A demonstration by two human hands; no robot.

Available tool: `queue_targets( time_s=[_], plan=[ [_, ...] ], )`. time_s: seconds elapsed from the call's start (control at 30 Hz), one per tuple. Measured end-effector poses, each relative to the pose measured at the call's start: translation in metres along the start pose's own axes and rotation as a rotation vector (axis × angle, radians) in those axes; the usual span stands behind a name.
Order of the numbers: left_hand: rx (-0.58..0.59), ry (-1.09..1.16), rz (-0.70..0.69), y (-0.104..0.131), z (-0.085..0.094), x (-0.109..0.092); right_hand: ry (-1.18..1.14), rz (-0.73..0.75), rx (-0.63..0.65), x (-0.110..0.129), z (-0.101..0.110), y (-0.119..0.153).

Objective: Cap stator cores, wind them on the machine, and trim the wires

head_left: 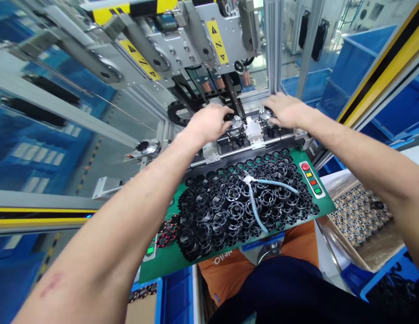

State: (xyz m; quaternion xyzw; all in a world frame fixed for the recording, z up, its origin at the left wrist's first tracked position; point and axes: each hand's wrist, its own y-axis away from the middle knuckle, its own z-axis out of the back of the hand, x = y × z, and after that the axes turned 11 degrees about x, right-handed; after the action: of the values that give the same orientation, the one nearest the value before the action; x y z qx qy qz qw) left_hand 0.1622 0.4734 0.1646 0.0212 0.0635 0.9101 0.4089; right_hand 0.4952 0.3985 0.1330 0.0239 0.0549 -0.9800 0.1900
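My left hand (211,121) reaches to the machine, thumb and fingers closed on a dark ring-shaped part (229,117). That part is beside the left round metal fixture (236,127). At the right round metal fixture (264,115), my right hand (285,110) has its thumb and fingers bent around a dark part (269,109) on top; the hand covers much of it. Between the two fixtures stands a metal block (254,131). Below my hands, many black ring-shaped parts (236,209) are heaped on the green table (162,265). Blue-handled cutting pliers (255,204) lie open on the heap.
Overhead hangs a machine head (182,49) with yellow labels. A button panel (312,180) is at the table's right. Red-and-black wound rings (167,231) lie at the left. A box of metal rings (358,216) stands lower right, near a blue bin (375,279). Glass panels and frames surround the station.
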Motion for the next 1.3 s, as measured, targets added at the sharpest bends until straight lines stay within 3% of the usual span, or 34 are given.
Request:
queue_targets(
  time_s=[0.17, 0.3, 0.4, 0.53, 0.63, 0.73, 0.83, 0.9, 1.3],
  plan=[
    [-0.061, 0.07, 0.005, 0.021, -0.046, -0.026, -0.133, -0.096, 0.049, 0.027, -0.019, 0.04],
    [-0.043, 0.098, -0.006, 0.019, -0.043, -0.021, -0.2, -0.117, -0.015, 0.032, -0.014, 0.041],
    [-0.128, 0.109, 0.011, 0.041, -0.022, 0.011, -0.186, -0.13, -0.05, 0.031, -0.015, 0.04],
    [-0.278, 0.123, 0.172, 0.112, -0.006, 0.08, -0.171, -0.146, -0.073, 0.03, -0.019, 0.041],
    [-0.27, 0.132, 0.295, 0.166, -0.022, 0.122, -0.153, -0.149, -0.089, 0.033, -0.018, 0.043],
    [-0.227, 0.161, 0.364, 0.194, -0.056, 0.137, -0.13, -0.154, -0.086, 0.036, -0.014, 0.045],
    [-0.246, 0.173, 0.419, 0.197, -0.084, 0.132, -0.096, -0.168, -0.086, 0.039, -0.009, 0.047],
    [-0.296, 0.171, 0.462, 0.194, -0.092, 0.127, -0.073, -0.182, -0.08, 0.039, -0.007, 0.048],
    [-0.387, 0.262, 0.482, 0.194, -0.095, 0.133, -0.004, -0.255, 0.072, 0.028, 0.002, 0.05]
  ],
)
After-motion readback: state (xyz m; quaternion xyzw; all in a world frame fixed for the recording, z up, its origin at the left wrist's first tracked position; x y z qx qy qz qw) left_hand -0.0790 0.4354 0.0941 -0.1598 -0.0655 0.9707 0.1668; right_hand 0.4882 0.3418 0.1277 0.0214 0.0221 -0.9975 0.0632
